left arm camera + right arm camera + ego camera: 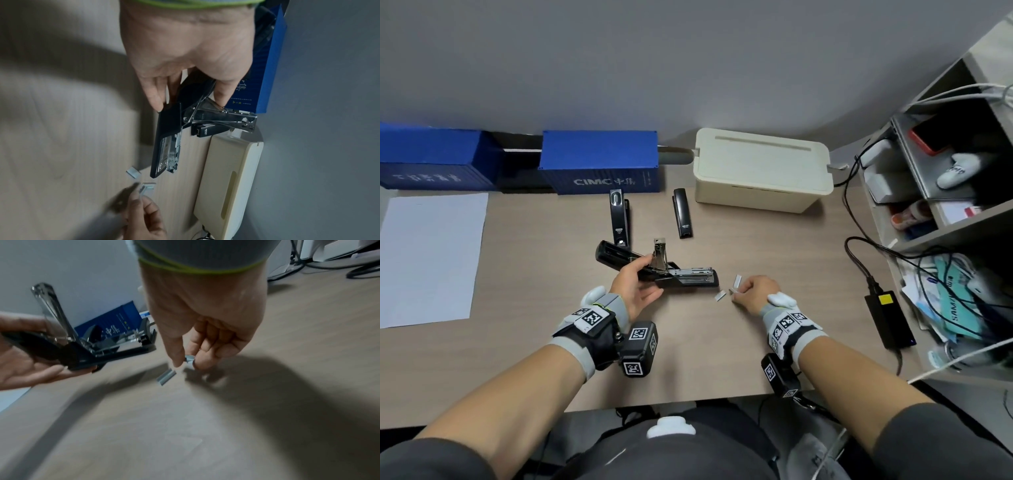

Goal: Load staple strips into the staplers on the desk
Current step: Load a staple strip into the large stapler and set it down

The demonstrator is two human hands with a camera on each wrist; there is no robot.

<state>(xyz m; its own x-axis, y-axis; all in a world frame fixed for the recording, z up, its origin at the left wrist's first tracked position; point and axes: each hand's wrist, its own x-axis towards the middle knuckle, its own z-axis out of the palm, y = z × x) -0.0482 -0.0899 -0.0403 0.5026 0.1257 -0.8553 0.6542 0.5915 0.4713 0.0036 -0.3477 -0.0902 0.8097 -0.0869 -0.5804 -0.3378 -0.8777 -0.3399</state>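
My left hand grips a black stapler that is swung open, its metal magazine bare and facing up, the cover arm raised. My thumb lies on top near the hinge and my fingers lie beneath. To the right, my right hand pinches a short silver staple strip between thumb and forefinger, low over the desk. Another short staple strip lies loose on the desk between that hand and the stapler's front end. Two more black staplers rest farther back.
A beige cable box and blue container-shaped boxes line the wall. White paper lies at the left. A black power brick with cables sits at the right, by a cluttered shelf unit.
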